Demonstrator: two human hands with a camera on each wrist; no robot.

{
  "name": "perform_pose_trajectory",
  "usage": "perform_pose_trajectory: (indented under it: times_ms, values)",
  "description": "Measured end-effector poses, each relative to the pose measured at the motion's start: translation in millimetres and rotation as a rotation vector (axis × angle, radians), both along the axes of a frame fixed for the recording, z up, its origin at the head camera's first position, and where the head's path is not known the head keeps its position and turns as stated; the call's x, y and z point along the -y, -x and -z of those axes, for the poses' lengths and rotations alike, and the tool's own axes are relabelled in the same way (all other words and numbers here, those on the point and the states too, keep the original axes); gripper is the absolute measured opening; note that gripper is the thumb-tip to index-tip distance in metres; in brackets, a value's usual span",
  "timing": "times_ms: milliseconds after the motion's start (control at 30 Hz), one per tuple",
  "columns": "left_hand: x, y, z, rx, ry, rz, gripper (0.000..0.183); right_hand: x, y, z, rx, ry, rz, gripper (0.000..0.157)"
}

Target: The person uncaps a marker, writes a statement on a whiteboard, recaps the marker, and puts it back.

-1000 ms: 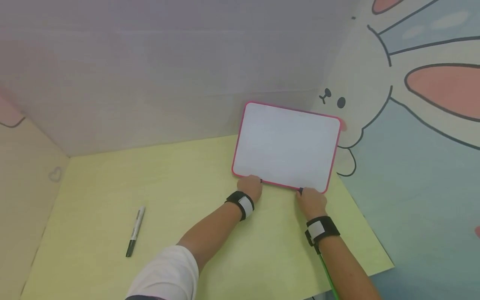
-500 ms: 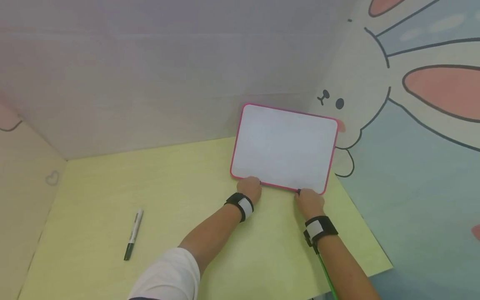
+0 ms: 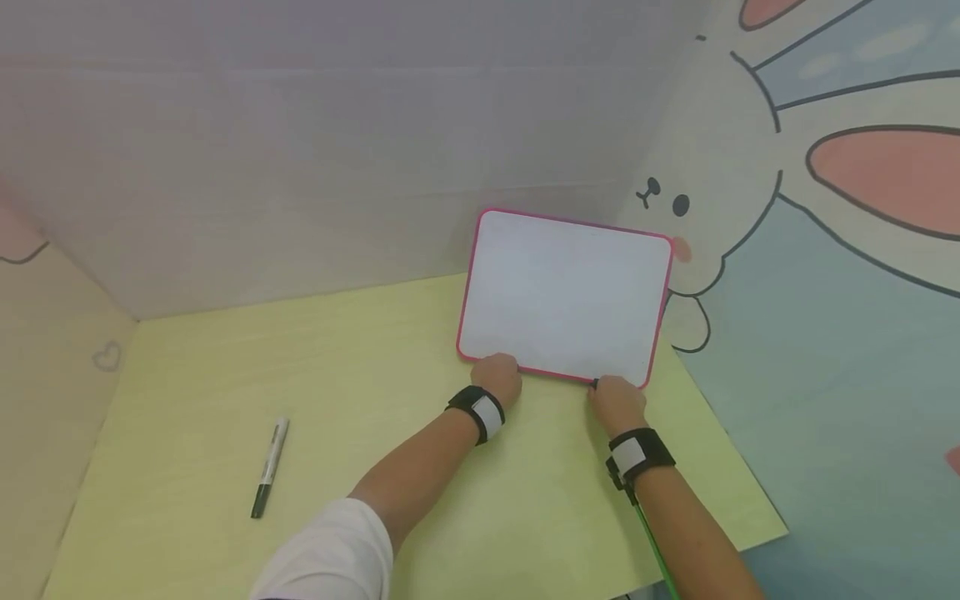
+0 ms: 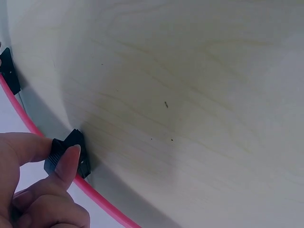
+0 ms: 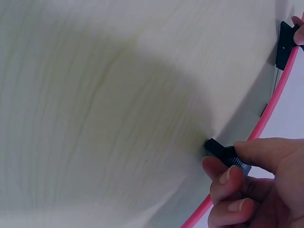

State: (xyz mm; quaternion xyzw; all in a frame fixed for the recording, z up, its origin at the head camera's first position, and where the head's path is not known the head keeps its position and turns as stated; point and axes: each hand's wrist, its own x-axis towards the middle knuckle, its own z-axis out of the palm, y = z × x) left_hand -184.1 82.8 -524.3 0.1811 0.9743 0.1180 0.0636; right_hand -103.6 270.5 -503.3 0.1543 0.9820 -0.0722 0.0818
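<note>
A small whiteboard point(image 3: 566, 292) with a pink frame leans tilted at the right of the table, its writing side bare. My left hand point(image 3: 497, 377) is at its lower edge; in the left wrist view, thumb and forefinger pinch a black plastic clip point(image 4: 81, 154) on the pink frame point(image 4: 102, 202). Further right along that edge, my right hand point(image 3: 618, 403) pinches a second black clip point(image 5: 228, 154) between thumb and curled fingers. The wrist views look along the board's underside edge, close over the table. Both palms are hidden from the head view.
On the left of the yellow table point(image 3: 337, 350) lies a marker point(image 3: 270, 468) with a white barrel and dark cap. A plain wall point(image 3: 300, 167) rises behind. To the right stands a wall with a rabbit drawing point(image 3: 735, 192). A green cable point(image 3: 654, 542) runs along the right forearm.
The whiteboard has slid slightly to the left, with both hands moving along and keeping their grip on the clips. The marker lies where it was on the table.
</note>
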Motion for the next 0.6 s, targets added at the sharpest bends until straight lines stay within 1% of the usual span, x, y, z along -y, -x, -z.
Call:
perform_pose_trajectory:
  times_ms: [167, 333, 500, 600]
  values:
    - [8.1, -1.0, -3.3, 0.011, -0.040, -0.001, 0.027, 2.4, 2.7, -1.2, -0.002, 0.002, -0.018, 0.030]
    - [15.3, -0.6, -3.7, 0.024, -0.038, -0.005, 0.028, 6.0, 5.2, -0.6, -0.018, 0.008, -0.042, 0.030]
    - [22.3, -0.5, -0.2, 0.017, -0.046, 0.003, 0.028, 9.8, 6.7, 1.2, -0.026, 0.001, -0.061, 0.030]
    - [28.5, -2.1, 2.2, 0.000, -0.046, 0.005, 0.030, 13.9, 7.5, 1.5, -0.019, 0.004, -0.068, 0.030]
